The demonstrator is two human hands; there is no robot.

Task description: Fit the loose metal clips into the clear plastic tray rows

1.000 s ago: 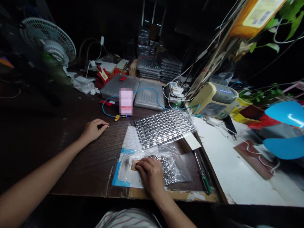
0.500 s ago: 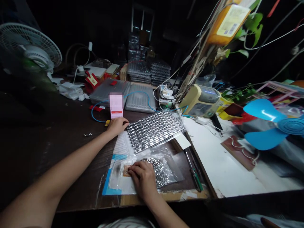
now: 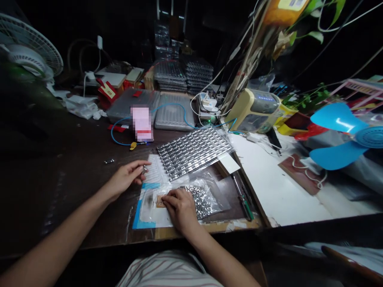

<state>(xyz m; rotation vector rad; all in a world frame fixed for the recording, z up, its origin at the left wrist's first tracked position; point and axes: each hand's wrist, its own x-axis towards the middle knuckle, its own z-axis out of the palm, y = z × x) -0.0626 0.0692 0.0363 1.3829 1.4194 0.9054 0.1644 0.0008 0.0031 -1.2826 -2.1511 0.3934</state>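
My left hand [image 3: 127,176] rests on the dark table beside a clear ribbed tray [image 3: 155,169], its thumb and fingers pinched on a small metal part [image 3: 145,168]. My right hand [image 3: 179,206] lies palm down with fingers curled on a clear plastic bag [image 3: 191,201] of several small shiny metal parts; what its fingertips hold is hidden. Behind the bag lies a tray [image 3: 194,151] with rows of the same parts. Another small metal part [image 3: 109,161] lies alone on the table to the left.
A phone [image 3: 141,123] stands upright with a blue cable [image 3: 116,133]. Stacked trays [image 3: 170,75], a white fan [image 3: 28,44], a beige device [image 3: 257,113], a blue fan [image 3: 344,135], a green-handled tool [image 3: 243,199] and a white board [image 3: 275,187] surround the work spot.
My left hand drew back from the tray's left corner near the phone toward me, now pinching a small part. The right hand stayed on the bag. The view shifted slightly.
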